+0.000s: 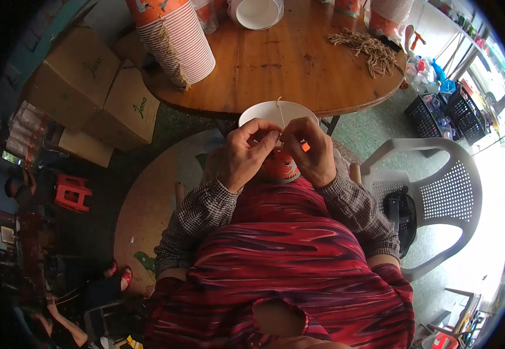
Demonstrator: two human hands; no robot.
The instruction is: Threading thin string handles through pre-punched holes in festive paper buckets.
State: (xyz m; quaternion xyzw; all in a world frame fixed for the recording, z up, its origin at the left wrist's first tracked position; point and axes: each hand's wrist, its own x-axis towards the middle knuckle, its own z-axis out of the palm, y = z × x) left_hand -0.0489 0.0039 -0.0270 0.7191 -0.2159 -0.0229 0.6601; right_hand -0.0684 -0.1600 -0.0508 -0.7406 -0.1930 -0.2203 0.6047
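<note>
An orange paper bucket point(280, 168) with a white inside rests on my lap, its open mouth toward the table. A thin, pale string point(281, 109) runs from the bucket's far rim to my fingers. Over the near side of the bucket, my left hand point(251, 150) is closed in a pinch on the string. Close beside it, my right hand point(310, 150) pinches the string too, fingertips almost touching the left ones. The exact spot where the fingers meet is partly hidden by them.
Ahead stands a wooden table point(264, 75) with a tall stack of paper buckets point(179, 49), a white bucket point(258, 13) and a bundle of strings point(371, 51). A plastic chair point(447, 192) is at right, cardboard boxes point(83, 75) at left. Another person's arm point(66, 323) shows lower left.
</note>
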